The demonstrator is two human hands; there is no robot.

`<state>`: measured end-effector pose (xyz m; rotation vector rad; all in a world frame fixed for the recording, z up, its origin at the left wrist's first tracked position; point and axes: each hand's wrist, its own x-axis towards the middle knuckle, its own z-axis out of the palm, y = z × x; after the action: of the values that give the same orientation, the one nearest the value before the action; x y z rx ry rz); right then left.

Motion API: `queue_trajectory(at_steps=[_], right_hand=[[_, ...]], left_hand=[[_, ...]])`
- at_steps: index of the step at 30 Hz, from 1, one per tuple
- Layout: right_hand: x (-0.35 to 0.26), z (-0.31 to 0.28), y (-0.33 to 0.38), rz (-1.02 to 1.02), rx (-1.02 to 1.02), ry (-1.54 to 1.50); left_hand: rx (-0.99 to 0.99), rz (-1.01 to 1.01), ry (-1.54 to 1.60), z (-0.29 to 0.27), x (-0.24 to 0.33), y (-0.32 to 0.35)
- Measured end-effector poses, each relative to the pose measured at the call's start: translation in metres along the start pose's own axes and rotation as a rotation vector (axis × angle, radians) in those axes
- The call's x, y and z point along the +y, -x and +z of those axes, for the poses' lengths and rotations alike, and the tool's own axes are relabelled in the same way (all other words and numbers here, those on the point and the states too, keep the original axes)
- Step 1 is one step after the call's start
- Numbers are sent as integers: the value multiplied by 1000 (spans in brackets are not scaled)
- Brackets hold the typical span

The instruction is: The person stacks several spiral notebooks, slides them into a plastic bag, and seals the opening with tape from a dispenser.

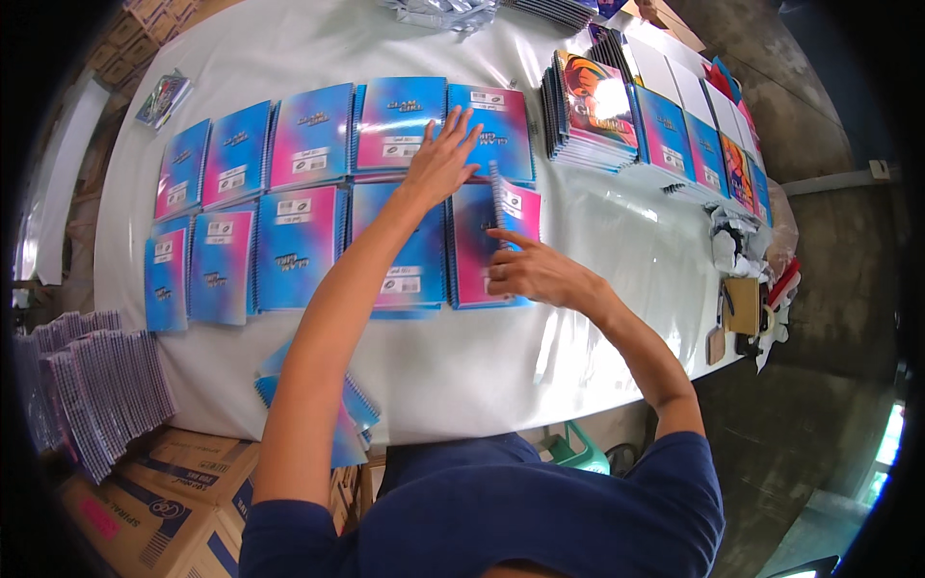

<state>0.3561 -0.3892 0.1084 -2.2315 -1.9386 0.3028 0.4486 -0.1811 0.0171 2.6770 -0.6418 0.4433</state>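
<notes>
Blue-and-pink spiral notebooks point(311, 135) lie in two rows of stacks across the white-covered table. My left hand point(443, 154) reaches to the back row with its fingers spread, over the edges of the two rightmost stacks; it holds nothing. At the right end of the front row, my right hand point(540, 273) grips a spiral notebook point(521, 214) by its near part. That notebook is tilted, its wire edge raised over the stack point(470, 241) beneath it. The right fingertips are partly hidden. Some loose notebooks point(352, 433) lie at the near table edge, partly behind my left forearm.
Taller notebook stacks point(590, 111) stand at the back right. Plastic wrap and small tools point(742, 299) lie along the right edge. Bundled notebooks point(106, 385) and cardboard boxes point(164, 491) sit at the lower left. A green plastic chair point(578, 448) is below the table edge.
</notes>
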Motion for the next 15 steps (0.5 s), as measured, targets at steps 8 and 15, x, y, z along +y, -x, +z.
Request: queue_trajectory(at_steps=[8,15], right_hand=[[-8,-92,103,536,896,-258],[-19,-75,99,516,1370,-548]], left_hand=[[-416,-32,-225,61,31,-23],[33,241,-193,23,12,-41]])
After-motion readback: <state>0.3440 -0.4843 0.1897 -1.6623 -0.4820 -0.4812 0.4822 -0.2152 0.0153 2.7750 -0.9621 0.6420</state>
